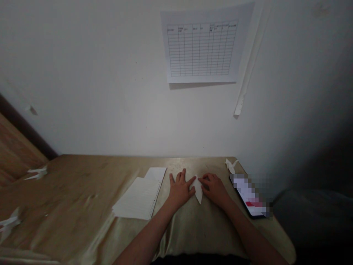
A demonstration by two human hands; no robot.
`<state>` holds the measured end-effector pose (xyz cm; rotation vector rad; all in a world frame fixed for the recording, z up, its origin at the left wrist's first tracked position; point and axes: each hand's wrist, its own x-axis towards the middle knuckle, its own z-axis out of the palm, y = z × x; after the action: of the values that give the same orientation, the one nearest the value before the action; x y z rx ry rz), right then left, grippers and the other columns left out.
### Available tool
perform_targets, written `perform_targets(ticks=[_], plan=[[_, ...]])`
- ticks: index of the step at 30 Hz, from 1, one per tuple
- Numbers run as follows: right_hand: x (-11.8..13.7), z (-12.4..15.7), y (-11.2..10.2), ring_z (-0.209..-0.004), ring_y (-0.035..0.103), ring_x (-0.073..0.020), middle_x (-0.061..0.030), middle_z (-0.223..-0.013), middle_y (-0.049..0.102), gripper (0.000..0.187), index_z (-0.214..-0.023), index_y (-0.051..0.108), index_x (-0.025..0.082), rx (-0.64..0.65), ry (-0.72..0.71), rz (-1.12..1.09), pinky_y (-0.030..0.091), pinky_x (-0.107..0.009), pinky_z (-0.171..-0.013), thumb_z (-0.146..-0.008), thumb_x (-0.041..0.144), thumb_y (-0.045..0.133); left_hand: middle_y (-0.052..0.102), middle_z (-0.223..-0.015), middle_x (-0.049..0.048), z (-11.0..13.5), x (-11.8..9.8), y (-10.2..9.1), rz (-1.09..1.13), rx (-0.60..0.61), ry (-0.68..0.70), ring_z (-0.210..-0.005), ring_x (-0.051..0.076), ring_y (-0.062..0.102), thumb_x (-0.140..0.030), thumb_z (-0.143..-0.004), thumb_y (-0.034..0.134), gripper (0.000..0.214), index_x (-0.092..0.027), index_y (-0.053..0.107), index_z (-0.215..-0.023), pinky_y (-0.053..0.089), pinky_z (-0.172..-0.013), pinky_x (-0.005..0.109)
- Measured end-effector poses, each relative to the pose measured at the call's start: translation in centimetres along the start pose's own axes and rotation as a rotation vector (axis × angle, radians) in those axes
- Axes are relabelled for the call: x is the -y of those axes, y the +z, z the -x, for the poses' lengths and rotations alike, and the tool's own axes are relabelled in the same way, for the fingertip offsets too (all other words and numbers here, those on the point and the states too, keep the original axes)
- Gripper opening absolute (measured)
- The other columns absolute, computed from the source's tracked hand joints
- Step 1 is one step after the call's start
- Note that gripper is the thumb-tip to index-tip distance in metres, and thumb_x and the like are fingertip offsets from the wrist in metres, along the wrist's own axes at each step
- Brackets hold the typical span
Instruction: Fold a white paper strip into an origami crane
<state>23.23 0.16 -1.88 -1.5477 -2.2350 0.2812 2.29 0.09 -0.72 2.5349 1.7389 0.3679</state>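
A small white piece of folded paper [199, 194], a narrow pointed diamond, lies on the cloth-covered table between my two hands. My left hand [179, 189] holds its left edge with thumb and index finger, while the other fingers spread outward. From the other side, my right hand [216, 188] has its fingers curled in, with the index finger and thumb on the paper's upper right edge. The fingertips cover part of that edge. Left of my left hand lies a stack of white paper sheets [138, 198] with a punched edge.
A phone [249, 197] with a lit screen lies at the table's right edge, a folded paper bird [231, 166] just behind it. More folded paper shapes lie far left, one at the back [37, 172], another in front [10, 222]. A printed chart [202, 48] hangs on the wall.
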Motion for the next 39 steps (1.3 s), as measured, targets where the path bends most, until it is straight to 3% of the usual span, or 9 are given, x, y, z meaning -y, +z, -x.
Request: perform_targets(ticks=[9,15,23,29,34,39], plan=[[0.8,-0.3,-0.8,-0.129,0.047,-0.0302,-0.0102,-0.138,0.058,0.053,-0.146,0.058,0.033,0.101,0.026,0.122,0.035,-0.046,-0.112,-0.094,0.026,0.054,0.033,-0.170,0.0093,-0.8,0.4,-0.4,-0.012,0.001,0.042,-0.152,0.043,0.031,-0.057,-0.091,0.061,0.060,-0.048,0.051,-0.150,-0.002,-0.118,0.080],[0.8,-0.3,-0.2,-0.128,0.047,-0.0305,-0.0125,-0.135,0.057,0.058,-0.151,0.053,0.033,0.069,0.029,0.128,0.035,-0.046,-0.113,-0.093,0.025,0.054,0.031,-0.171,0.0093,-1.1,0.9,0.4,0.024,0.028,0.036,-0.155,0.044,0.028,-0.057,-0.092,0.062,0.063,-0.049,0.046,-0.153,-0.003,-0.118,0.080],[0.2,-0.1,0.7,-0.146,0.035,-0.0309,-0.0122,-0.154,0.046,0.060,-0.152,0.052,0.031,-0.004,0.002,0.113,0.028,-0.051,-0.122,-0.092,0.022,0.053,0.037,-0.168,0.0119,-1.1,1.6,0.0,0.098,0.051,0.047,-0.155,0.040,0.029,-0.051,-0.093,0.064,0.065,-0.044,0.046,-0.154,0.005,-0.121,0.077],[-0.8,-0.1,0.3,-0.157,0.022,-0.0260,-0.0053,-0.168,0.034,0.071,-0.157,0.043,0.028,0.015,-0.075,-0.015,0.021,-0.052,-0.128,-0.087,0.018,0.053,0.046,-0.160,0.0146,-1.4,1.9,0.0,0.168,0.036,-0.011,-0.151,0.036,0.036,-0.046,-0.093,0.067,0.064,-0.033,0.049,-0.153,0.014,-0.123,0.073],[-0.6,-0.1,-0.3,-0.156,0.028,-0.0262,-0.0010,-0.160,0.050,0.062,-0.145,0.058,0.037,0.172,-0.129,-0.096,0.007,-0.066,-0.126,-0.087,0.015,0.050,0.054,-0.152,0.0139,-1.6,2.1,0.8,0.200,-0.052,-0.041,-0.145,0.034,0.043,-0.043,-0.094,0.069,0.056,-0.029,0.055,-0.146,0.019,-0.123,0.068],[-0.3,-0.1,-0.4,-0.147,0.040,-0.0283,-0.0037,-0.151,0.057,0.051,-0.142,0.061,0.038,0.128,-0.085,-0.038,0.013,-0.064,-0.125,-0.092,0.028,0.060,0.056,-0.149,0.0107,-1.1,2.0,0.6,0.261,-0.098,0.012,-0.141,0.033,0.046,-0.040,-0.089,0.076,0.043,-0.032,0.066,-0.130,0.025,-0.121,0.064]])
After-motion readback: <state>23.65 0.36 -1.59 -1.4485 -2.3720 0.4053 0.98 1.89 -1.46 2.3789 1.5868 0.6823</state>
